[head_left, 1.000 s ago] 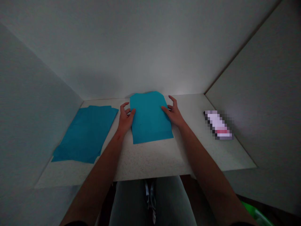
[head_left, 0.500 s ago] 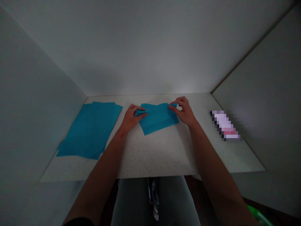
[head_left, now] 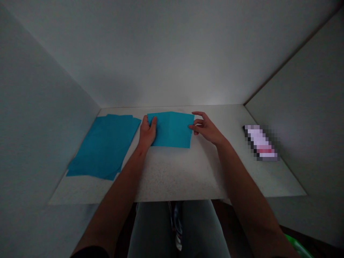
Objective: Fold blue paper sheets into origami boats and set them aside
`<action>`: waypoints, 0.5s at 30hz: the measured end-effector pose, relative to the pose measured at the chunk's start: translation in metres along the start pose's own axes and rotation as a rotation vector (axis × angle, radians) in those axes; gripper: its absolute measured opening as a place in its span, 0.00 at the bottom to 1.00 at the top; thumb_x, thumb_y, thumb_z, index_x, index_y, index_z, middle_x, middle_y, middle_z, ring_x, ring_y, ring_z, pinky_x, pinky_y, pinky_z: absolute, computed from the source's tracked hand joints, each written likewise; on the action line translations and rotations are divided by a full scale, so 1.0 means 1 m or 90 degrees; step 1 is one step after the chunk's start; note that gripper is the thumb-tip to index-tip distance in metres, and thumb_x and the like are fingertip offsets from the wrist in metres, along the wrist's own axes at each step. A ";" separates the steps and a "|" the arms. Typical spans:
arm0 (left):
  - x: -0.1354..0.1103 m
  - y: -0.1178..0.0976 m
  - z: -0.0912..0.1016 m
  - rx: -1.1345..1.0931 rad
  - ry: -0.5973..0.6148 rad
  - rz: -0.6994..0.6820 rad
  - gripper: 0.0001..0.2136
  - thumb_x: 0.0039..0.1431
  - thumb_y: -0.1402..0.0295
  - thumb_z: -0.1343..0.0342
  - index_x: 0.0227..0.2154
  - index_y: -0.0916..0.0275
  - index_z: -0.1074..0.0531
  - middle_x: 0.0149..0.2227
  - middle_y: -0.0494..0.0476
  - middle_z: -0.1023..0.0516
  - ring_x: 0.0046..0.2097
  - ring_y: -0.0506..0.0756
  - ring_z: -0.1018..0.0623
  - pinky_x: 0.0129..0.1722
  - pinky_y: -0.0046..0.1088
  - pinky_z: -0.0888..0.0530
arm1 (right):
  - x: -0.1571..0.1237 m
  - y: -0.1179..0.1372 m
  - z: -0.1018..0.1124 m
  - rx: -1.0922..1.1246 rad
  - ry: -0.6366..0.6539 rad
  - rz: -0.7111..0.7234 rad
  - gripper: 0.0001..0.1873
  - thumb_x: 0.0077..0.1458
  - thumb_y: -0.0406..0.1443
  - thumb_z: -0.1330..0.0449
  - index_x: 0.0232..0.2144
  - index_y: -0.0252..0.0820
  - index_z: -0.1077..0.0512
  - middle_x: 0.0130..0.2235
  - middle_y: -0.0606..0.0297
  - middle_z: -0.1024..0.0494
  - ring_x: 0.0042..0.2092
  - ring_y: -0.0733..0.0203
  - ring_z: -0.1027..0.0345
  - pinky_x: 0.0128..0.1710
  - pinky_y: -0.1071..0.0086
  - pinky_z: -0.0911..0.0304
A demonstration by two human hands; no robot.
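Between my hands is a blue sheet of paper [head_left: 176, 129], roughly rectangular, with a faint upright crease near its middle. My left hand [head_left: 148, 129] grips its left edge, the thumb lying on the front face and the other fingers behind. At the right edge, my right hand [head_left: 202, 126] pinches the paper between thumb and fingers, its index finger stretched out near the top corner. The sheet looks tilted up toward me; whether its lower edge touches the table is hard to see. Beside my left forearm lie several larger blue sheets [head_left: 103, 147], overlapping in a loose pile.
A phone with a lit, blurred screen [head_left: 260, 142] lies at the right of the pale speckled table [head_left: 174, 175]. White walls [head_left: 172, 53] close in the back and both sides. Something green [head_left: 298, 247] shows low at the right, below the table.
The paper, which lay wavy and slanted, is now flatter, squarer and turned up toward me. My left hand has shifted its grip round the left edge; my right hand moved slightly left and down.
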State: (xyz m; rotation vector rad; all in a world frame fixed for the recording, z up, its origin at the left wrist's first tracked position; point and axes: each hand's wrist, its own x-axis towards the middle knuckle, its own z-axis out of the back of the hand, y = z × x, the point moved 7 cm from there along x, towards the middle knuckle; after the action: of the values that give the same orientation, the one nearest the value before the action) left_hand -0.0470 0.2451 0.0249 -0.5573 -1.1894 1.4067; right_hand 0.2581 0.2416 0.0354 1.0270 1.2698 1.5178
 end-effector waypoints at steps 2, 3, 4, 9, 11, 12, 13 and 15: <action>-0.002 0.002 -0.004 0.073 0.042 0.021 0.11 0.72 0.54 0.40 0.45 0.56 0.28 0.43 0.57 0.18 0.45 0.61 0.17 0.51 0.41 0.22 | 0.002 -0.005 0.016 -0.079 -0.074 0.017 0.38 0.54 0.50 0.26 0.61 0.52 0.34 0.38 0.69 0.21 0.32 0.60 0.28 0.35 0.62 0.29; -0.003 0.003 -0.007 0.107 0.073 0.027 0.10 0.70 0.57 0.38 0.45 0.55 0.28 0.42 0.56 0.18 0.42 0.59 0.17 0.48 0.39 0.22 | 0.003 -0.008 0.023 -0.140 -0.105 0.020 0.36 0.55 0.49 0.27 0.61 0.50 0.33 0.39 0.67 0.20 0.33 0.59 0.27 0.36 0.62 0.28; -0.004 0.003 -0.010 0.139 0.104 0.029 0.10 0.68 0.59 0.37 0.47 0.55 0.28 0.42 0.55 0.17 0.40 0.58 0.18 0.47 0.38 0.22 | 0.003 -0.011 0.030 -0.210 -0.126 0.014 0.33 0.56 0.48 0.28 0.60 0.48 0.31 0.40 0.65 0.19 0.34 0.58 0.26 0.38 0.60 0.28; -0.007 0.002 -0.019 0.223 0.170 -0.010 0.22 0.60 0.59 0.29 0.54 0.56 0.26 0.43 0.56 0.16 0.42 0.58 0.18 0.47 0.37 0.24 | 0.006 -0.035 0.043 -0.429 -0.133 -0.061 0.32 0.53 0.45 0.26 0.58 0.44 0.25 0.42 0.58 0.16 0.38 0.52 0.23 0.45 0.56 0.27; -0.007 0.004 -0.020 0.187 0.164 -0.026 0.25 0.56 0.59 0.26 0.54 0.56 0.26 0.42 0.55 0.17 0.39 0.57 0.20 0.44 0.37 0.24 | 0.007 -0.037 0.042 -0.419 -0.128 -0.046 0.34 0.51 0.45 0.25 0.59 0.45 0.25 0.42 0.58 0.16 0.38 0.52 0.24 0.44 0.56 0.26; -0.006 0.004 -0.021 0.159 0.159 -0.035 0.26 0.55 0.60 0.26 0.54 0.56 0.26 0.42 0.55 0.17 0.38 0.56 0.20 0.43 0.36 0.25 | 0.008 -0.037 0.041 -0.405 -0.129 -0.033 0.35 0.50 0.46 0.24 0.59 0.44 0.25 0.42 0.58 0.16 0.38 0.52 0.24 0.44 0.56 0.27; -0.005 0.004 -0.021 0.131 0.154 -0.046 0.26 0.54 0.62 0.25 0.54 0.56 0.26 0.42 0.55 0.17 0.37 0.56 0.21 0.42 0.36 0.25 | 0.008 -0.035 0.040 -0.390 -0.132 -0.021 0.36 0.50 0.47 0.24 0.59 0.44 0.25 0.42 0.58 0.16 0.37 0.52 0.24 0.43 0.56 0.27; -0.005 0.002 -0.022 0.087 0.145 -0.071 0.25 0.53 0.66 0.26 0.54 0.57 0.26 0.43 0.55 0.17 0.36 0.55 0.22 0.41 0.35 0.25 | 0.008 -0.029 0.038 -0.357 -0.141 0.004 0.35 0.53 0.51 0.25 0.58 0.44 0.24 0.42 0.57 0.16 0.37 0.53 0.25 0.41 0.57 0.27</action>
State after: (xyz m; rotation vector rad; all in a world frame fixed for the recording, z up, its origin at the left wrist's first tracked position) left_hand -0.0279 0.2483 0.0138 -0.5307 -0.9209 1.2813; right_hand 0.2959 0.2618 0.0126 0.7956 0.6296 1.5867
